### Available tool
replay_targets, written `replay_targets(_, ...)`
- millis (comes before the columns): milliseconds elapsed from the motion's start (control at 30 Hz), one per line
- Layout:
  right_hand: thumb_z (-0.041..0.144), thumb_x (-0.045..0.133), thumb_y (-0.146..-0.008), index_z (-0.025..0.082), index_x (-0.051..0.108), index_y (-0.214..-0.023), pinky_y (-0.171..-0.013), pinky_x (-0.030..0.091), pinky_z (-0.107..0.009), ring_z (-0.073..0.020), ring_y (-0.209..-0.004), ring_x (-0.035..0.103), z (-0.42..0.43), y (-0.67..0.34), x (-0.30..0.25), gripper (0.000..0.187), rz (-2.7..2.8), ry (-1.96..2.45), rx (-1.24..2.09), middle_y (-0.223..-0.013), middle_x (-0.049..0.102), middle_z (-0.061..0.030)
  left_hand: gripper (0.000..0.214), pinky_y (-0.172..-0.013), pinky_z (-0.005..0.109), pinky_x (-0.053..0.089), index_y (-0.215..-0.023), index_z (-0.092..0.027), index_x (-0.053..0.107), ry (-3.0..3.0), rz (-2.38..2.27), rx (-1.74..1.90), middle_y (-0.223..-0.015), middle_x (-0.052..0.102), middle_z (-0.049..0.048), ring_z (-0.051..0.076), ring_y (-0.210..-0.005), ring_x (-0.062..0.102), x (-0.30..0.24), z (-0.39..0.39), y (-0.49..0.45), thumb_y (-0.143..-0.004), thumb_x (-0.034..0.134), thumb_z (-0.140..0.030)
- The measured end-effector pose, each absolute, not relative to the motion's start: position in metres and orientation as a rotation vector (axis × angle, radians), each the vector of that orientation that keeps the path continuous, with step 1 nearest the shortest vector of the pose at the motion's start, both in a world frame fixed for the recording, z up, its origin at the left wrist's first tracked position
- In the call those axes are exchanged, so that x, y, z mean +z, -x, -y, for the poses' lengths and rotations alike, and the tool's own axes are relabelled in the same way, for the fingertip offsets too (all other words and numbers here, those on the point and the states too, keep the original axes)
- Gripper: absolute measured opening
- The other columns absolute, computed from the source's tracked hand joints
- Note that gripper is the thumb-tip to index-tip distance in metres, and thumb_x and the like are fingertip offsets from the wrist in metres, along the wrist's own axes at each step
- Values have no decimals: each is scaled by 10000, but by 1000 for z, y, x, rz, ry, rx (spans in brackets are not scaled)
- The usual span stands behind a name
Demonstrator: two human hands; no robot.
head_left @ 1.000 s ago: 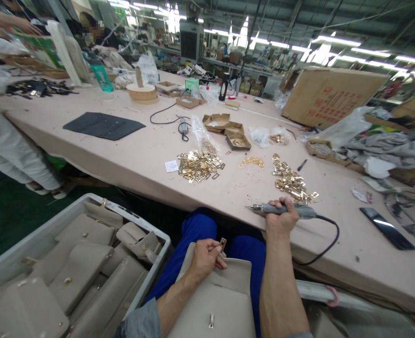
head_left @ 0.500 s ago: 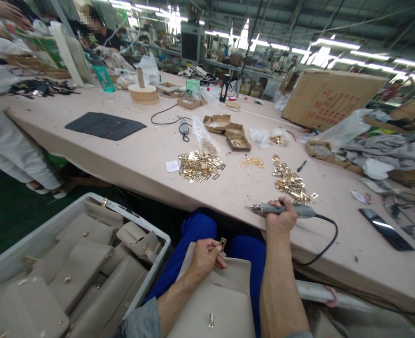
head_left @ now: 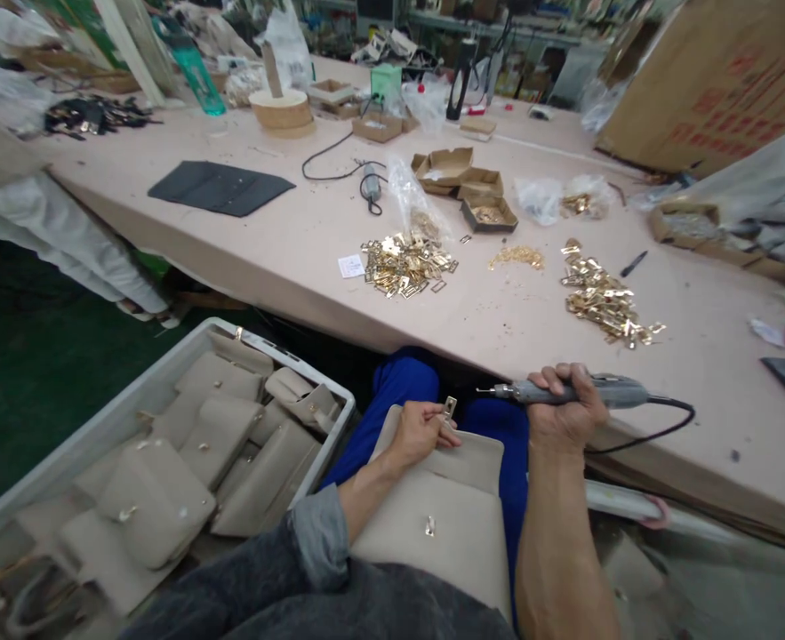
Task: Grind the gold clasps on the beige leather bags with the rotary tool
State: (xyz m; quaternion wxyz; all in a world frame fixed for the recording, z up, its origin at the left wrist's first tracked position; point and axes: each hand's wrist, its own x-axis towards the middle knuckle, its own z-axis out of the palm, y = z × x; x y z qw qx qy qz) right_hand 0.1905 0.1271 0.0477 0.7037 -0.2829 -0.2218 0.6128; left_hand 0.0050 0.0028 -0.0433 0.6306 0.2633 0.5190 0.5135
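A beige handbag [head_left: 425,524] lies across my lap with its flap turned up and a small metal clasp part [head_left: 430,526] on its front. My left hand [head_left: 422,433] is closed at the flap's edge, pinching a gold metal plate [head_left: 450,406] with a rectangular slot. The fingers of my right hand [head_left: 565,400] wrap round a grey electric screwdriver [head_left: 615,391]. Its thin bit points left, a short way right of the gold plate and apart from it. A black cable runs from the screwdriver's rear.
On the table [head_left: 285,258] lie a pile of gold rectangular frames [head_left: 405,265], tiny gold screws [head_left: 517,257] and gold plates [head_left: 605,302]. Small cardboard boxes [head_left: 489,213] and a second screwdriver [head_left: 371,187] stand farther back. At my left is a grey crate [head_left: 285,360] of beige bags.
My right hand has brought the screwdriver off the table edge, closer to my left hand and the gold plate. My view has tilted down. The left hand still pinches the plate.
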Motion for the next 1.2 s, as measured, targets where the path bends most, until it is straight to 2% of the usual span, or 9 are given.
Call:
replay_targets(300, 167, 790, -698, 206, 531, -820, -550, 449, -235, -76, -539, 432, -81, -166, 32, 290, 560, 739, 1414, -704, 537, 56, 382, -634, 302, 634, -996, -41, 725, -682, -1133, 1123, -774, 781, 186, 257, -684, 787, -46, -3, -2, -909, 622, -398)
replay_targets(533, 176, 801, -693, 210, 545, -836, -565, 442, -244, -82, -540, 434, -81, -156, 22, 295, 580, 767, 1407, -705, 549, 50, 422, -654, 322, 638, -1041, -21, 724, -699, -1110, 1131, -818, 788, 213, 267, -704, 789, -45, 0, -1, -896, 619, -404)
replay_targets(800, 174, 811, -673, 208, 552, -828, -566, 439, -241, -80, -541, 428, -81, -149, 22, 304, 572, 792, 1401, -690, 533, 55, 428, -641, 321, 630, -1041, -35, 703, -647, -1112, 1130, -781, 781, 187, 263, -686, 783, -47, -1, -1, -876, 656, -427)
replay_targets(1200, 186, 820, -675, 207, 543, -851, -565, 443, -243, -74, -539, 436, -80, -145, 22, 329, 574, 813, 1395, -709, 541, 55, 526, -597, 290, 613, -887, -70, 725, -649, -1134, 1171, -717, 763, 168, 245, -624, 764, -38, 0, -3, -846, 738, -595)
